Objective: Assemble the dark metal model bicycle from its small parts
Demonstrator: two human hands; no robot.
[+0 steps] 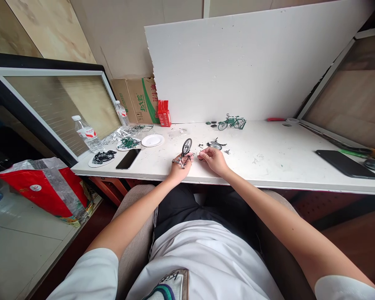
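The green model bicycle (232,122) stands on the white table (278,162), near the upright white board (237,66). Nearer the person than that bicycle, and to its left, the left hand (179,170) holds a partly built model bicycle (183,160). The fingers are curled closed around its dark frame, and its spoked wheel (186,146) points up above them. The right hand (215,161) is also on the near side of the green model bicycle, slightly to its left, with thumb and forefinger brought close together; they may be pinching a tiny part, but the tips are too small in view for me to tell.

Between the right hand and the green model bicycle lies a loose spoked wheel (215,144) among dark pieces. Small dark green parts (211,124) sit just left of the green model bicycle. Farther left of it come a clear plastic bag (178,133), a white plate (152,140), a tangle of green parts (128,143), a phone (128,159) and a heap of black parts (104,157). A red box (164,113) stands well to its left, near the carton (134,100). To its right lie a red object (275,119) and, nearer the person, a black slab-like device (346,164).
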